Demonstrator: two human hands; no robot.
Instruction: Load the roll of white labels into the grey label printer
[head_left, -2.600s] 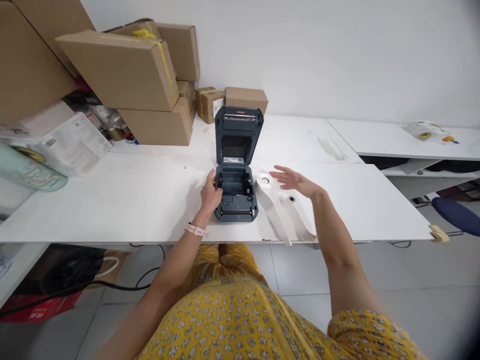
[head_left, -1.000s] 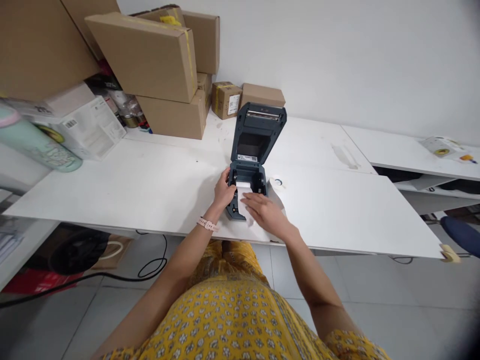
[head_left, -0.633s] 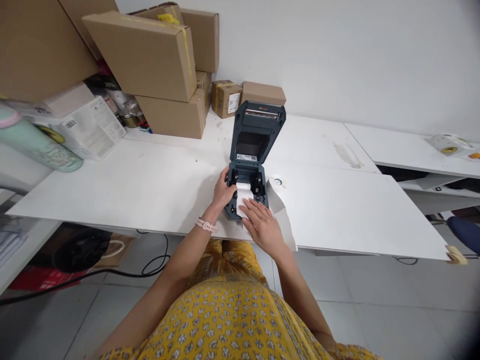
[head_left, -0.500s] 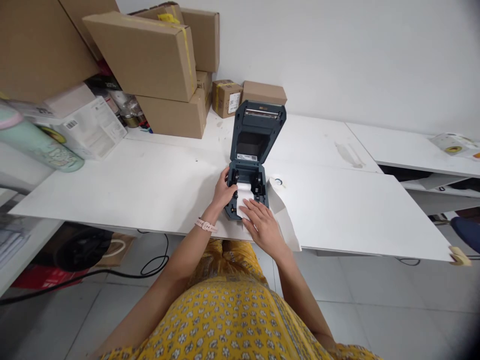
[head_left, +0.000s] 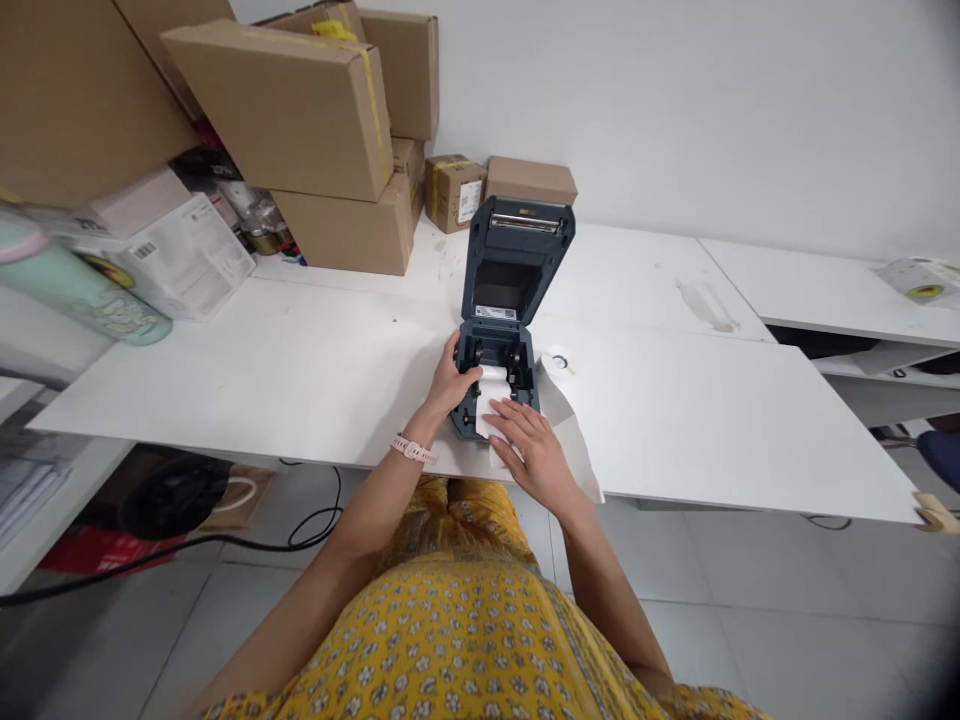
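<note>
A dark blue-grey label printer (head_left: 517,262) stands on the white table with its lid raised. Inside its lower body lies a small white paper roll (head_left: 493,374), with a strip of paper (head_left: 489,408) drawn toward the front edge. My left hand (head_left: 450,380) grips the printer's left side, thumb reaching in to the roll's left end. Fingers spread, my right hand (head_left: 534,450) rests on the paper strip at the printer's front. Right of the printer stands another white roll (head_left: 559,364) with a long strip of backing paper (head_left: 574,440) trailing over the table edge.
Cardboard boxes (head_left: 285,110) are stacked at the back left, and two smaller boxes (head_left: 454,192) stand behind the printer. A mint bottle (head_left: 90,290) and white boxes (head_left: 184,255) sit at the left. Black cable (head_left: 225,545) runs below the table (head_left: 720,430).
The view has shifted slightly. Both hands stay at the printer, and my right hand's fingers have moved a little on the paper strip.
</note>
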